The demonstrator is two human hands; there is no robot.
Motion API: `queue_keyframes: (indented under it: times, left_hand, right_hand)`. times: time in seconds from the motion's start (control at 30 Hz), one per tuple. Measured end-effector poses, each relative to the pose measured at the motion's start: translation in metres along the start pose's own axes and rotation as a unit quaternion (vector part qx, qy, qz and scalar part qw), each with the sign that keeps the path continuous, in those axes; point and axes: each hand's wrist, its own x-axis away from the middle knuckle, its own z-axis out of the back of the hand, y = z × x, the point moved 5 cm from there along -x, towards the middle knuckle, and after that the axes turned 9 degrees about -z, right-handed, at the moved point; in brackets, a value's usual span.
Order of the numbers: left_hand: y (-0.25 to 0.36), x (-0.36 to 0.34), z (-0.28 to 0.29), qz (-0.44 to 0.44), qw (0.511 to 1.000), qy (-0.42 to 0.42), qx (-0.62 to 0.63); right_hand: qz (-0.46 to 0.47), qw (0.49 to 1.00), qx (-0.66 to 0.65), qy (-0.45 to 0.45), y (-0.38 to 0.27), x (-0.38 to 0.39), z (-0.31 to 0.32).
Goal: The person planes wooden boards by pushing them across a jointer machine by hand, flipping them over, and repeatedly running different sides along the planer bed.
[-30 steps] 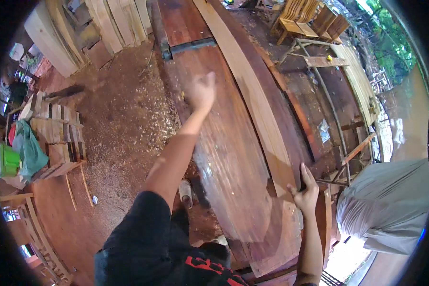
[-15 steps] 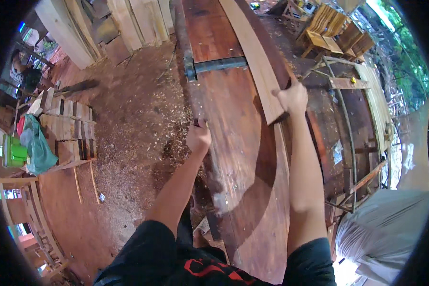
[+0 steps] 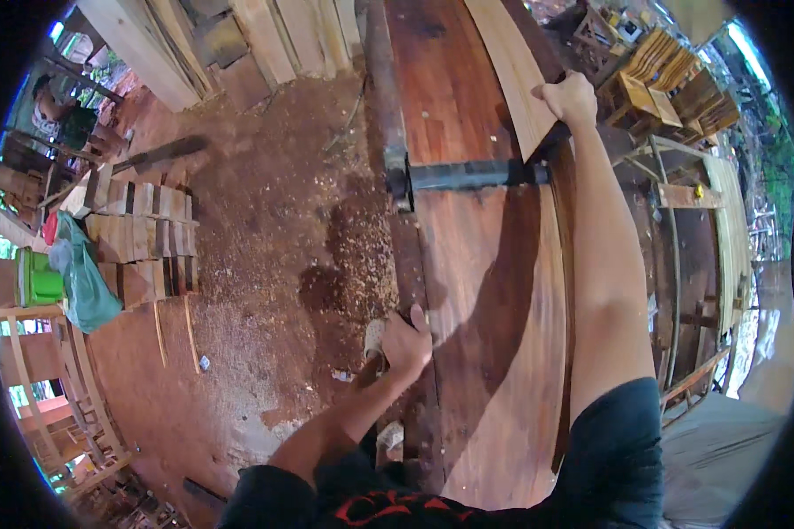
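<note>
A long pale wooden board [image 3: 510,66] lies lengthwise along the right side of a reddish-brown wooden workbench [image 3: 476,264]. Its near end is in my right hand [image 3: 575,99], closed round the right edge with the thumb on top; the other fingers are hidden beneath. Across the bench, close to that end, runs a dark metal crosspiece [image 3: 468,175]. My left hand [image 3: 406,342] is beside the bench's left edge, fingers curled and thumb pointing up. What it holds, if anything, is hidden.
Stacked wood blocks [image 3: 141,234] stand at the left with a green bag [image 3: 86,282] and a green bucket [image 3: 40,278]. Planks [image 3: 278,40] lean at the back. Wooden chairs [image 3: 648,88] and a pole frame [image 3: 675,264] are on the right. A person [image 3: 57,110] is far left.
My right hand has slid the board away from me along the bench, its near end now close to the crosspiece. My left hand has come back nearer my body along the bench edge.
</note>
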Motion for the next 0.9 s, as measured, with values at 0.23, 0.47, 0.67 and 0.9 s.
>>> queue_keyframes:
  times: [0.23, 0.47, 0.67, 0.9]
  left_hand:
    - [0.002, -0.002, 0.002, -0.025, 0.999, 0.0, 0.032]
    - [0.015, 0.003, 0.01, -0.031, 0.998, 0.026, 0.054]
    - [0.006, 0.009, 0.021, -0.058, 0.996, -0.018, 0.064]
    - [0.032, 0.075, 0.082, -0.289, 0.951, 0.089, 0.066]
  right_hand:
    - [-0.004, 1.0, 0.022, 0.001, -0.019, -0.034, -0.02]
    - [-0.008, 0.996, -0.042, 0.083, -0.009, 0.125, -0.008]
    - [-0.039, 0.996, -0.07, 0.032, 0.074, 0.383, 0.051]
    - [-0.086, 0.991, -0.096, -0.031, 0.251, 0.768, 0.173]
